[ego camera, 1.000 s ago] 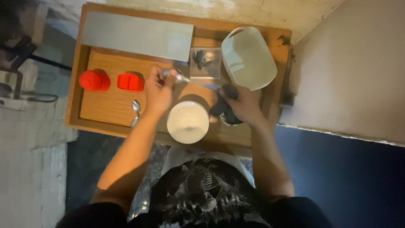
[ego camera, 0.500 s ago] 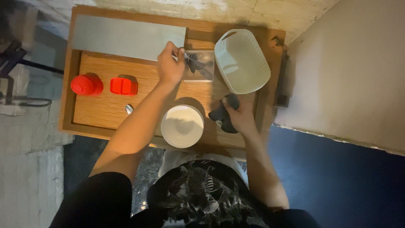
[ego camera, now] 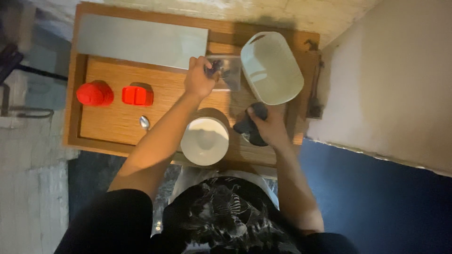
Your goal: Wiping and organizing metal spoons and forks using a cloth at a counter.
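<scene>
your left hand (ego camera: pixel 199 81) is now at the small clear box (ego camera: pixel 226 73) near the back of the wooden table (ego camera: pixel 113 122). half a second ago it was only arriving at that box, and a second ago it was lower down, by the white bowl (ego camera: pixel 205 140), with something shiny in its fingers. the fingers are curled over the near left corner of the box, touching it; what they pinch is too dark to make out. the box holds a few dark small pieces, blurred.

your right hand (ego camera: pixel 269 127) has stayed where it was, clenched around a dark cloth (ego camera: pixel 249 124) at the front right of the table, just beside the bowl. a bit of something pale shows under the cloth, but you cannot tell what.

the white bowl sits at the front edge, between your two arms, and looks empty inside. the big white tub (ego camera: pixel 271 67) stands tilted at the back right, touching the right side of the clear box, with nothing seen inside it.

a spoon (ego camera: pixel 144 123) lies left of your forearm. further left stand a red square cap (ego camera: pixel 137 95) and a red round lid (ego camera: pixel 94 93), near each other but apart. a grey flat board (ego camera: pixel 141 40) lies along the back left.
</scene>
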